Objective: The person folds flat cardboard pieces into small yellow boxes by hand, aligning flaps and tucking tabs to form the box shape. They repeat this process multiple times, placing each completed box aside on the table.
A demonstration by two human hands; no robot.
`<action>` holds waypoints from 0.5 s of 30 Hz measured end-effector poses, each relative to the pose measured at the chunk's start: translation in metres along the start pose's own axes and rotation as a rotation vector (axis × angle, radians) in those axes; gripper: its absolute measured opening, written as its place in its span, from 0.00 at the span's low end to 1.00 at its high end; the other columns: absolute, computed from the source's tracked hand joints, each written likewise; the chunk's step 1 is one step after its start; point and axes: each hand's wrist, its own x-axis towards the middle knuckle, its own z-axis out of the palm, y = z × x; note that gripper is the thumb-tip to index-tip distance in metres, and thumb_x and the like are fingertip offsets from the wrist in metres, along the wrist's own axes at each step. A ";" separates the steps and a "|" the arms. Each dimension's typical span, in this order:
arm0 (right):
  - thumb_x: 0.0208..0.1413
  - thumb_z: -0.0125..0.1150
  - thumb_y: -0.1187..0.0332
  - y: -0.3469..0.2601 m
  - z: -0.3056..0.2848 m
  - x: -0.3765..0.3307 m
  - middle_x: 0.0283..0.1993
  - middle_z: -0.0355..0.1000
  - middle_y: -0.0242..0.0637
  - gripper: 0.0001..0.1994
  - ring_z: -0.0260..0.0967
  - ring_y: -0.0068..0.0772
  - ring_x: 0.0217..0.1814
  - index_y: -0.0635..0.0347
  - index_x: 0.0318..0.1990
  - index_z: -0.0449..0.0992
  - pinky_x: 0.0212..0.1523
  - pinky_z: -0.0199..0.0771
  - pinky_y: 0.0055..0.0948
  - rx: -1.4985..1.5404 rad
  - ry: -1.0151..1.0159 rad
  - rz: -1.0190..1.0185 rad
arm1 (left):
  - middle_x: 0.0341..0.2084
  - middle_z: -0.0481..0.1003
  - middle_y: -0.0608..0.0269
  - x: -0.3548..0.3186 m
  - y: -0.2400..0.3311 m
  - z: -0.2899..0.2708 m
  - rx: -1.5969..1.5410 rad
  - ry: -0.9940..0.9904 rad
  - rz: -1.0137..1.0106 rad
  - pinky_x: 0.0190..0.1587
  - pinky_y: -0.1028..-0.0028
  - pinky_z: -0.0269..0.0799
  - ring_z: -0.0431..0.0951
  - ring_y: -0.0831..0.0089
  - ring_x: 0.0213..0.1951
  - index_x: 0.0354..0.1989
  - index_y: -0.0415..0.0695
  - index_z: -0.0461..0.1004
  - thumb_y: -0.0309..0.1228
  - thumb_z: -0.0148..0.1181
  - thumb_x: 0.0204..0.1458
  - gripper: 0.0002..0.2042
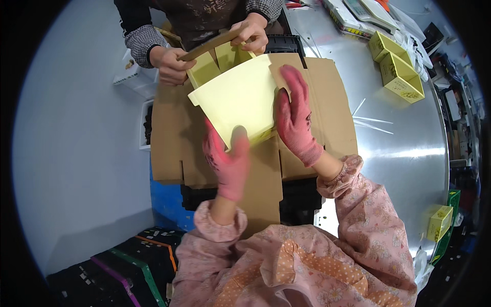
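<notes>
A pale yellow folded carton (238,97) sits tilted over a stack of flat brown cardboard sheets (327,110). My left hand (227,161), in a pink glove, grips its lower corner with fingers and thumb pinched on the edge. My right hand (295,117), also gloved in pink, presses flat against the carton's right side. Across from me another person's bare hands (171,64) hold a brown and yellow carton (215,51) just beyond mine.
A round shiny metal table (399,153) lies to the right, with yellow boxes (399,71) at its far side and one yellow box (440,222) near its front rim. Thin white strips (371,123) lie on it. Black crates (302,199) sit under the cardboard.
</notes>
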 end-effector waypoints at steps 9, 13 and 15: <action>0.41 0.69 0.59 0.000 -0.045 0.065 0.55 0.69 0.43 0.29 0.64 0.42 0.61 0.57 0.53 0.71 0.69 0.53 0.50 -0.234 -1.037 -0.589 | 0.39 0.76 0.60 0.039 0.022 -0.017 0.703 -0.351 0.586 0.65 0.43 0.48 0.71 0.60 0.49 0.46 0.42 0.74 0.46 0.64 0.44 0.24; 0.41 0.68 0.63 0.008 -0.035 0.065 0.24 0.69 0.31 0.15 0.71 0.31 0.35 0.57 0.36 0.73 0.64 0.61 0.45 -0.228 -1.341 -0.546 | 0.25 0.78 0.60 0.062 0.035 -0.033 0.911 -0.873 0.475 0.67 0.54 0.50 0.77 0.63 0.38 0.32 0.42 0.79 0.48 0.64 0.42 0.20; 0.41 0.68 0.63 -0.002 -0.029 0.039 0.26 0.69 0.33 0.15 0.71 0.34 0.37 0.56 0.36 0.73 0.63 0.61 0.45 -0.209 -1.193 -0.519 | 0.18 0.77 0.60 0.077 0.041 -0.032 0.896 -1.048 0.485 0.61 0.63 0.61 0.78 0.59 0.32 0.22 0.42 0.80 0.46 0.66 0.39 0.17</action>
